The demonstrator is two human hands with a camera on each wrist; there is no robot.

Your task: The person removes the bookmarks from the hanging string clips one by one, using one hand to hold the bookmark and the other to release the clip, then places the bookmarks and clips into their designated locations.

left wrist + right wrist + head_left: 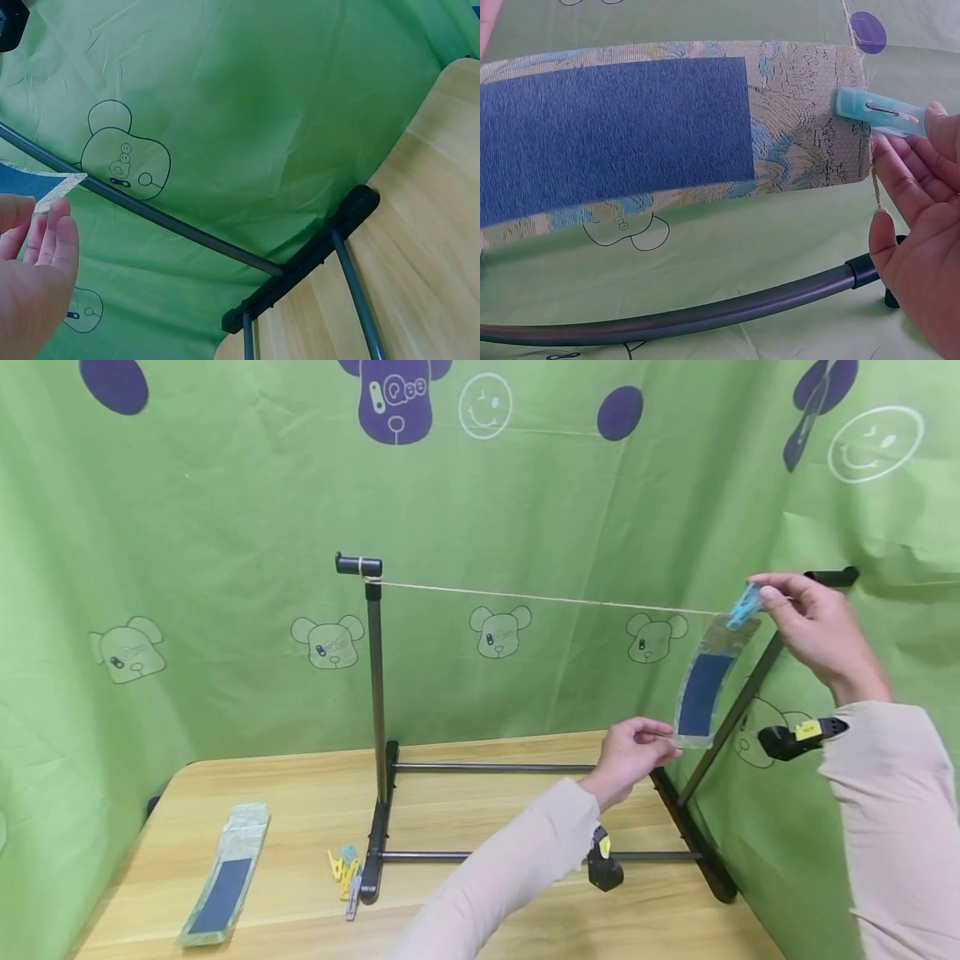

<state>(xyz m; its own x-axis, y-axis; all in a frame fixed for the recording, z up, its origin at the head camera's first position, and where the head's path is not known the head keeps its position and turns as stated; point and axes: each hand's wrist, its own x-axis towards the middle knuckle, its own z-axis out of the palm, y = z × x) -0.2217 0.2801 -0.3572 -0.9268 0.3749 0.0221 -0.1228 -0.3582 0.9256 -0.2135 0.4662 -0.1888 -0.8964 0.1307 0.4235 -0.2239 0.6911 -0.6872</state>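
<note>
A patterned fabric strip [705,693] with a dark blue panel hangs at the right end of a thin string [525,597]. A light blue clothespin [877,109] sits over the strip's top end at the string. My right hand [821,631] pinches the clothespin's handles between thumb and fingers. Lower down, my left hand [633,756] pinches the bottom edge of the strip; in the left wrist view its thumb and fingers [51,240] meet at the strip's corner. The right wrist view shows the strip's brocade border and blue panel [615,135] closely.
The string is tied to a black stand [377,693] with two uprights and crossbars on a wooden table [300,793]. A second similar strip [228,877] lies at the left. Several yellow, blue and grey clothespins [347,877] lie beside the stand's left foot. Green printed curtains [262,485] surround the table.
</note>
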